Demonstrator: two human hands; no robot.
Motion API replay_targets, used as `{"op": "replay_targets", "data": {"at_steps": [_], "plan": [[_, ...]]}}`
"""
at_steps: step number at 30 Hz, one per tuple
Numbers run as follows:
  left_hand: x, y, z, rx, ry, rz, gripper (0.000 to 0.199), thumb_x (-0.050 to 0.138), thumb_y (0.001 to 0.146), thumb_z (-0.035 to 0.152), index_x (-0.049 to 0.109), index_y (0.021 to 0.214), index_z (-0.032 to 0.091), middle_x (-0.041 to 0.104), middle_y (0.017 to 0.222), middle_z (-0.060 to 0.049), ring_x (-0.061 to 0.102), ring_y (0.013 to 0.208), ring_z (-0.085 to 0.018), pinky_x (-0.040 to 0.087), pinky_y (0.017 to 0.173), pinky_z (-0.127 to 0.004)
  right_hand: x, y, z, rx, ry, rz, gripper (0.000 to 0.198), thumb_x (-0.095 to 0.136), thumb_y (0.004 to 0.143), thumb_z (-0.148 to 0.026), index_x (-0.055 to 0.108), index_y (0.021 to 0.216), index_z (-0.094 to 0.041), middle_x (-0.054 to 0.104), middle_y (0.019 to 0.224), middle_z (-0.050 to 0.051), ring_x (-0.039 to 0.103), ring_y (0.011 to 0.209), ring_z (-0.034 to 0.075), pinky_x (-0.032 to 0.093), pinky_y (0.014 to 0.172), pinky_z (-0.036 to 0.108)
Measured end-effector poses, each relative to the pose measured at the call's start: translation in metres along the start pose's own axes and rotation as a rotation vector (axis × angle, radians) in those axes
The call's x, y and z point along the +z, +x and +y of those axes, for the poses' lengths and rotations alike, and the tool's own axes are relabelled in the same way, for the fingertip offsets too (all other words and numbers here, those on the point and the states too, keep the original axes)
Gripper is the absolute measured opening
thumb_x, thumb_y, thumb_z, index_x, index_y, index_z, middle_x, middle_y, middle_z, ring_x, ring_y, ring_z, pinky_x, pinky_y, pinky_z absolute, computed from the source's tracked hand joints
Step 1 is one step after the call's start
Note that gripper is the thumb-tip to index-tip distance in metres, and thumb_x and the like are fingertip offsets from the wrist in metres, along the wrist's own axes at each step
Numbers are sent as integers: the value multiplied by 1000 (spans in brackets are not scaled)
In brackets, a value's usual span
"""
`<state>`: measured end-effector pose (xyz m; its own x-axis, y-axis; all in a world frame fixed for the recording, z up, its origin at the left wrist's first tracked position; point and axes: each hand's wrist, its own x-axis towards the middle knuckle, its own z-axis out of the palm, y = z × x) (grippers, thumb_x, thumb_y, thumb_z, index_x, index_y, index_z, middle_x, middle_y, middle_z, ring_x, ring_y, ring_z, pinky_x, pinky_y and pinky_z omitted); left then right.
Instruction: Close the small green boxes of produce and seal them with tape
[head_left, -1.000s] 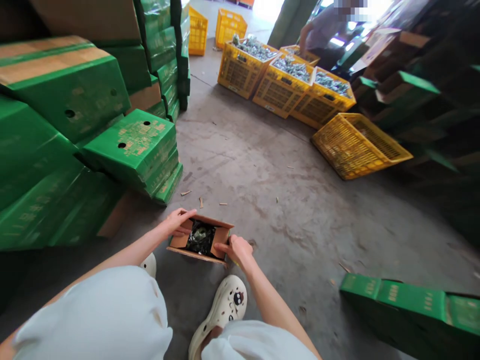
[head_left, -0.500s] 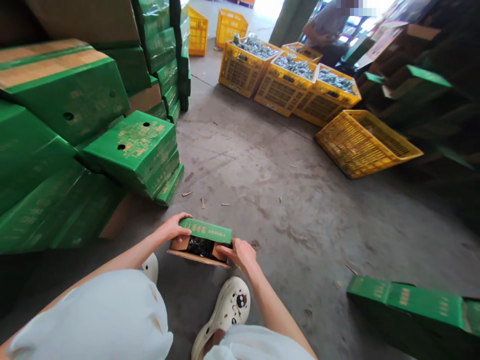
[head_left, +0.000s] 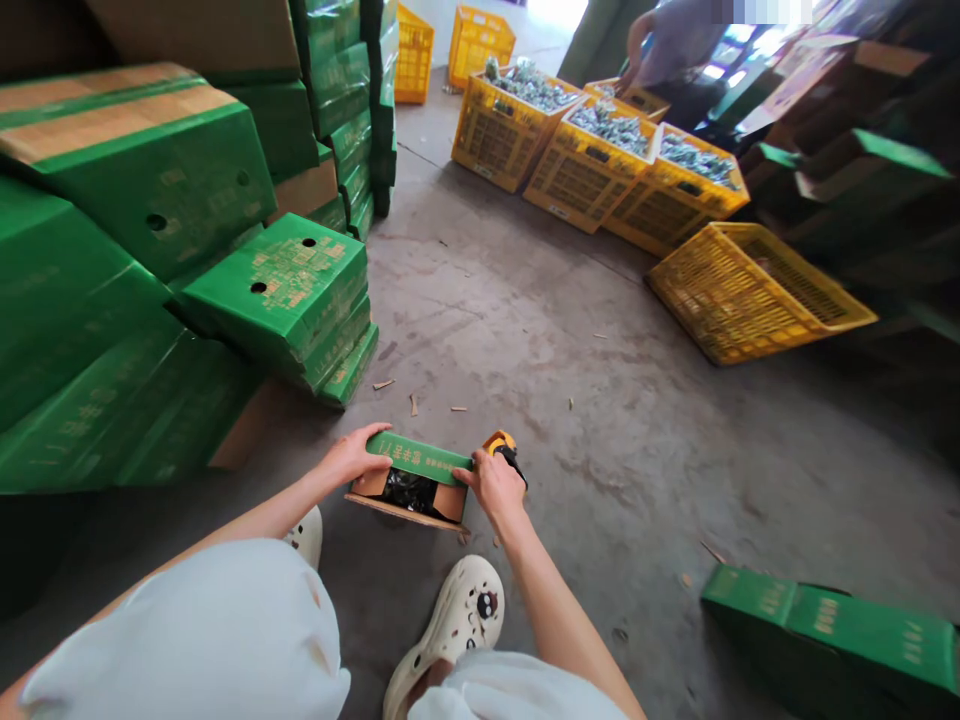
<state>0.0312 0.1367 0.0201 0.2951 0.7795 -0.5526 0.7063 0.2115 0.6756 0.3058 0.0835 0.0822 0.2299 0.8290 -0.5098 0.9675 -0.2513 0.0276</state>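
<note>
In front of my feet a small green cardboard box [head_left: 420,456] sits low by the floor. Its opening faces me, with brown side flaps and black plastic [head_left: 409,491] showing inside. My left hand [head_left: 358,460] grips the box's left end, thumb on the green panel and fingers behind it. At the right end is my right hand [head_left: 496,485], its thumb by the green panel's corner. An orange and black tool, apparently a tape dispenser [head_left: 513,458], shows beyond its knuckles; the curled fingers seem to hold it, though the grip is partly hidden.
Green cartons [head_left: 285,270] are stacked at the left. Filled yellow crates [head_left: 585,185] line the back, near a person [head_left: 675,50]. A tilted yellow crate [head_left: 757,300] lies right of them. Another green box [head_left: 832,630] stands at lower right. Cardboard scraps [head_left: 413,405] dot the floor.
My right hand has moved from the brown side flap up to the box's right corner. The orange and black tool has come into sight beside it. My left hand stays on the box.
</note>
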Motion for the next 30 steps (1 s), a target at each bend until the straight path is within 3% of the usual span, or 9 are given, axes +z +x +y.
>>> {"op": "replay_targets", "data": {"at_steps": [3,5,9,11,16,21,26,28,30], "plan": [[3,-18,2,59,237,200,79,66,90,54,42,159,25,58,151,-16,64,129,-35,52,102,-43,6,6,4,34,27,-81,51,50,101,-67,75,114,-24,76,115,16,72,111,30,51,85,35],[8,-31,6,168,394,308,87,59,91,69,38,162,22,37,166,-21,50,143,-40,44,111,-53,7,6,6,50,37,-95,52,51,100,-68,75,114,-24,77,115,17,72,112,30,52,86,35],[25,-48,14,636,694,214,111,59,80,86,31,165,20,27,171,-20,34,154,-41,30,121,-57,8,5,6,39,38,-86,51,51,100,-67,76,114,-24,77,116,17,72,113,30,52,86,34],[34,-49,15,749,806,190,108,59,84,83,31,165,17,28,170,-21,27,157,-40,24,125,-56,9,5,6,33,44,-87,55,47,101,-69,76,114,-24,77,116,18,73,112,31,52,86,35],[42,-23,15,704,886,263,100,54,91,77,23,167,19,24,171,-21,18,160,-40,16,126,-63,15,6,11,9,72,-107,53,45,102,-67,76,115,-25,77,116,17,73,111,30,52,85,35],[49,8,8,527,807,269,79,52,100,61,33,164,20,35,167,-20,30,156,-36,14,127,-62,18,0,11,8,78,-103,52,44,103,-66,76,111,-25,78,113,15,74,108,29,52,84,35],[59,6,-4,665,717,246,68,51,103,51,37,162,21,42,164,-18,36,153,-35,19,128,-53,20,-6,10,13,81,-105,56,37,105,-66,75,111,-25,78,112,15,74,108,28,52,84,35],[59,0,-6,724,731,228,78,54,99,59,35,163,19,39,165,-19,32,154,-37,19,128,-54,21,-7,10,16,83,-95,56,36,106,-66,75,111,-25,78,113,15,74,109,28,51,84,35],[58,-5,-7,764,764,198,105,61,85,77,31,164,14,34,166,-24,27,155,-42,15,128,-57,22,-8,10,9,82,-86,56,35,106,-65,74,111,-25,78,113,15,74,109,28,51,85,35]]}}
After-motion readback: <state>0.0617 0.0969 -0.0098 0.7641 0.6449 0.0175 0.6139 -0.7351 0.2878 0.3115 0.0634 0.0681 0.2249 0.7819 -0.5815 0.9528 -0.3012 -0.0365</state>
